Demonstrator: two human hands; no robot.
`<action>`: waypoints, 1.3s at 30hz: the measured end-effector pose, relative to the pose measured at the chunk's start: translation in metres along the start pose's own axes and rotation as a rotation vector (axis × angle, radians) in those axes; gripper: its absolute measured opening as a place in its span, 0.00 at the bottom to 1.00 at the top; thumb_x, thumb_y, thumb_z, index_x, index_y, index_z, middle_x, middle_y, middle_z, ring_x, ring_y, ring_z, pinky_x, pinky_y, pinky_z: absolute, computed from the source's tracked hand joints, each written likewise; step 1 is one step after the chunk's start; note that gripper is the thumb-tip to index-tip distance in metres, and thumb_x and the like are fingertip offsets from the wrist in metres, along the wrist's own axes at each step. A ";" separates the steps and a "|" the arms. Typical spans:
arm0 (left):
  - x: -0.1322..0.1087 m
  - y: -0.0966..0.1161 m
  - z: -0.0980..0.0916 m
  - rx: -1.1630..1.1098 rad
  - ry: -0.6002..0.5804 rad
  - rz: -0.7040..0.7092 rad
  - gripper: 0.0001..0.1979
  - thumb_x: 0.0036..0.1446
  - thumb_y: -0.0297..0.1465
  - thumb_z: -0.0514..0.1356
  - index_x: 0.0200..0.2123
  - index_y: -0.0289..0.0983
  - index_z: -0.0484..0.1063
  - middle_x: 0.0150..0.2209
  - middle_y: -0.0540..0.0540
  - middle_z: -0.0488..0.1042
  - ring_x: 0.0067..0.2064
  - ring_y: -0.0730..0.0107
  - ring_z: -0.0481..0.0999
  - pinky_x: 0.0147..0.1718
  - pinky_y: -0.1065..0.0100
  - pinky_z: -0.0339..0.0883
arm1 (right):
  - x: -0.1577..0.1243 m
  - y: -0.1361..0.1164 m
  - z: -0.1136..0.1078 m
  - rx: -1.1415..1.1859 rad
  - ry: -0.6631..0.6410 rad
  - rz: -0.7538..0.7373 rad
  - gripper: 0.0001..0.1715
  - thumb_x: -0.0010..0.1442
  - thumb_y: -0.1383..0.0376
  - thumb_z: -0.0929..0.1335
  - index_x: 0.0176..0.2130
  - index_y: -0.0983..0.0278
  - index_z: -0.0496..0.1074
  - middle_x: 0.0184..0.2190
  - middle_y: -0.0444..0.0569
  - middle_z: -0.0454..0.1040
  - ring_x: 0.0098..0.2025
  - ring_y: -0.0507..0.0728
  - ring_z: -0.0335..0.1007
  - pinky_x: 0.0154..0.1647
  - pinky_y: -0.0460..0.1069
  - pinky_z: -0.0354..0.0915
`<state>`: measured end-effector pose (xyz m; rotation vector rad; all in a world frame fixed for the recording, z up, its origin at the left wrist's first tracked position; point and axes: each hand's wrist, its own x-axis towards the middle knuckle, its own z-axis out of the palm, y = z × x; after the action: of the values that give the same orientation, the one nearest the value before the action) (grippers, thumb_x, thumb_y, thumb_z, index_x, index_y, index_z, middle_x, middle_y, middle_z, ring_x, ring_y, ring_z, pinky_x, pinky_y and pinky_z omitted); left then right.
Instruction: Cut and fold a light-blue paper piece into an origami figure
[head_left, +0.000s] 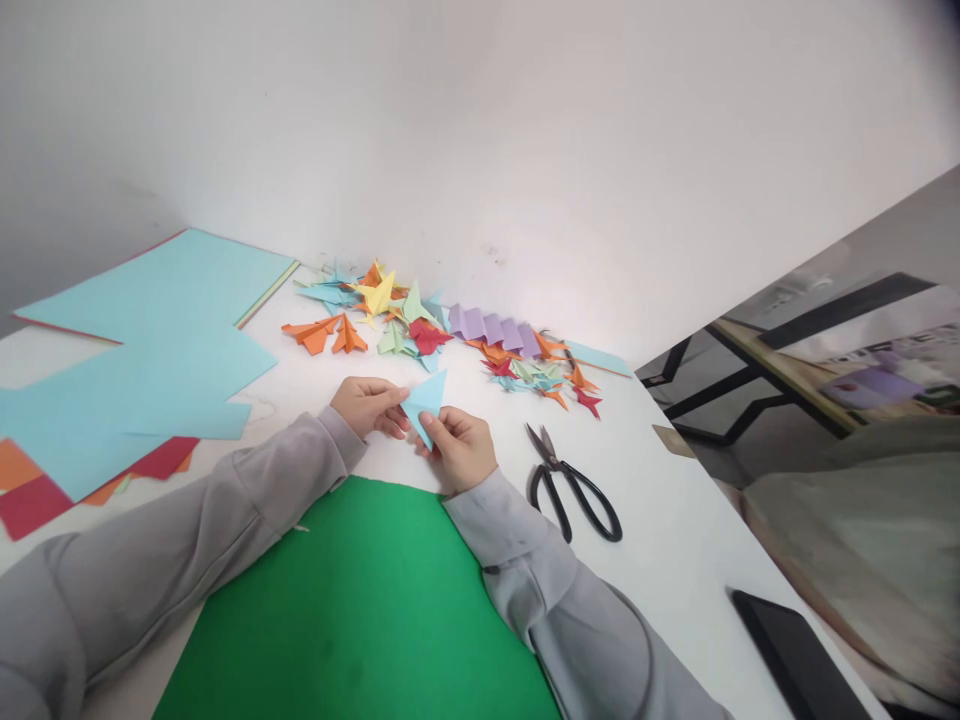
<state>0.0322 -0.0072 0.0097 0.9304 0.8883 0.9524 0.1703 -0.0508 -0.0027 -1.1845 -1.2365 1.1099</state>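
Observation:
A small light-blue folded paper [426, 402], roughly triangular, is held up between both hands above the far edge of a green sheet [360, 600]. My left hand [369, 405] pinches its left corner between thumb and fingers. On the lower right side, my right hand [461, 448] grips it, the thumb lying on the front face. Fingers of the right hand behind the paper are partly hidden. Just beyond the hands lie folded paper pieces, among them two orange ones [322, 334] and a red one [429, 337].
Black-handled scissors [555, 465] lie open to the right. Light-blue sheets [165, 290] cover the left side, with red and orange squares [34, 508] near them. A purple pleated strip [491, 328] rests by the wall. At the right edge is a black phone-like object [795, 650].

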 end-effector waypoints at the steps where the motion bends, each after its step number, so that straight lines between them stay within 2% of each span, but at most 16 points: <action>1: 0.000 -0.001 -0.001 0.004 0.001 0.001 0.11 0.39 0.32 0.66 0.19 0.28 0.70 0.13 0.45 0.71 0.16 0.70 0.71 0.15 0.72 0.67 | 0.000 0.000 0.000 -0.007 -0.007 -0.005 0.20 0.47 0.54 0.69 0.16 0.65 0.64 0.12 0.41 0.68 0.13 0.47 0.58 0.15 0.43 0.55; 12: 0.002 -0.004 -0.003 0.011 0.012 0.033 0.15 0.34 0.36 0.68 0.19 0.29 0.70 0.13 0.46 0.71 0.16 0.72 0.71 0.16 0.73 0.68 | 0.001 -0.001 -0.002 0.020 -0.019 0.022 0.17 0.48 0.58 0.69 0.17 0.67 0.71 0.12 0.44 0.69 0.13 0.46 0.56 0.16 0.44 0.51; 23: 0.000 -0.005 -0.001 0.093 0.016 0.050 0.15 0.36 0.36 0.67 0.22 0.29 0.72 0.14 0.47 0.72 0.17 0.72 0.73 0.20 0.72 0.71 | 0.002 0.001 -0.003 -0.014 -0.032 -0.009 0.21 0.51 0.54 0.67 0.17 0.66 0.69 0.13 0.44 0.69 0.14 0.47 0.57 0.16 0.44 0.52; 39: 0.001 -0.004 -0.002 0.053 0.018 0.020 0.13 0.37 0.34 0.67 0.22 0.29 0.72 0.14 0.46 0.72 0.18 0.72 0.73 0.20 0.73 0.71 | 0.002 0.002 -0.005 -0.041 -0.045 -0.025 0.21 0.50 0.54 0.67 0.17 0.65 0.69 0.13 0.44 0.68 0.15 0.48 0.57 0.17 0.45 0.52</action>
<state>0.0318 -0.0067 0.0052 0.9789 0.9244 0.9592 0.1750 -0.0483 -0.0048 -1.1776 -1.3109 1.1028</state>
